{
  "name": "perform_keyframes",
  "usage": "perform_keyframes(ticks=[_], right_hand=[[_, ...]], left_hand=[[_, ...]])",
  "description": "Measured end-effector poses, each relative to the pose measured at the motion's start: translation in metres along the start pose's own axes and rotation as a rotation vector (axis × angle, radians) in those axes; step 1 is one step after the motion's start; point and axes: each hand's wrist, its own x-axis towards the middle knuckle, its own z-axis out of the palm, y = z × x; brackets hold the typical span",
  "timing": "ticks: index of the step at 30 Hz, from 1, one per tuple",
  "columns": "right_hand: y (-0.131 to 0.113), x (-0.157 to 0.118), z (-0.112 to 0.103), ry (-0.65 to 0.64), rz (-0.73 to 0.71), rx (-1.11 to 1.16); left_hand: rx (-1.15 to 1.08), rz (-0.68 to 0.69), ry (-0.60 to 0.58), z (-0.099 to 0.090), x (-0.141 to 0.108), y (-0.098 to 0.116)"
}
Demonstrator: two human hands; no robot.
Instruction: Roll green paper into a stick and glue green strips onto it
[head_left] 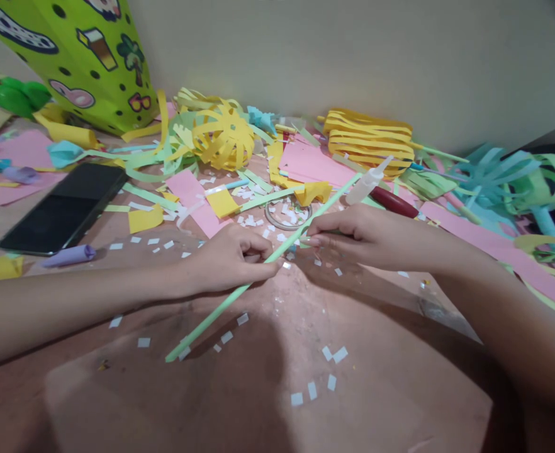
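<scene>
A long, thin light-green paper stick [216, 313] slants across the middle of the table, its near end low on the left and its far end up to the right. My left hand [230, 255] is closed on the stick near its middle, thumb along the near side. Farther up it, my right hand [353, 233] pinches the stick between thumb and fingertips. Right behind that hand lies a translucent nozzle bottle [367, 182] beside a dark red handle [393, 201]. Small white paper bits [228, 338] are scattered around the stick.
A black phone [65, 207] lies at the left, with a purple paper roll [70, 255] by it. Behind stand a green patterned bag [84, 69], a yellow paper-strip ball [223, 135] and stacked yellow strips [369, 138]. Blue and green paper loops [494, 176] sit at the right.
</scene>
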Motion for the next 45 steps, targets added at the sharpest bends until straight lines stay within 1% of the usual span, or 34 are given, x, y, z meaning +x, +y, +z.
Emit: perform_keyframes(ticks=[6, 8, 13, 16, 19, 22, 24, 25, 27, 29, 31, 35, 39, 42, 45], right_hand=[[0.0, -0.001, 0.0, 0.013, 0.021, 0.025], [-0.002, -0.002, -0.002, 0.048, 0.008, 0.022], [-0.003, -0.008, -0.011, 0.174, -0.061, -0.051], [-0.004, -0.011, -0.014, 0.253, -0.062, -0.092], [-0.008, -0.012, -0.013, 0.359, -0.046, -0.114], [-0.012, -0.01, -0.01, 0.511, -0.044, -0.151], [-0.012, -0.01, -0.008, 0.559, -0.044, -0.186], [-0.011, -0.01, -0.008, 0.546, -0.042, -0.2], [-0.008, -0.009, -0.006, 0.48, -0.027, -0.204], [-0.004, -0.007, -0.004, 0.427, -0.006, -0.144], [0.0, -0.004, -0.001, 0.413, -0.014, 0.017], [-0.001, 0.004, 0.004, 0.455, -0.077, 0.421], [-0.002, 0.008, 0.01, 0.442, -0.082, 0.637], [0.002, 0.011, 0.015, 0.417, -0.114, 0.707], [0.007, 0.013, 0.018, 0.394, -0.158, 0.68]], left_hand=[[0.024, -0.01, 0.009, 0.0, 0.0, -0.001], [0.011, -0.009, 0.005, -0.001, 0.001, 0.0], [-0.027, -0.008, -0.001, -0.002, 0.001, 0.001], [-0.042, -0.033, -0.014, -0.002, 0.0, 0.002], [-0.075, -0.07, -0.036, -0.003, 0.0, 0.004], [-0.096, -0.077, -0.031, -0.004, 0.0, 0.004], [-0.107, -0.08, -0.018, -0.004, 0.0, 0.004], [-0.114, -0.085, -0.012, -0.004, 0.0, 0.004], [-0.133, -0.103, -0.012, -0.004, -0.001, 0.004], [-0.164, -0.118, -0.023, -0.005, -0.001, 0.004], [-0.204, -0.108, -0.027, -0.004, -0.002, 0.003], [-0.247, -0.052, -0.01, -0.004, -0.001, 0.002], [-0.283, -0.057, 0.006, -0.003, 0.0, 0.0], [-0.333, -0.066, 0.05, -0.002, 0.001, -0.001], [-0.344, -0.052, 0.053, -0.003, 0.001, -0.003]])
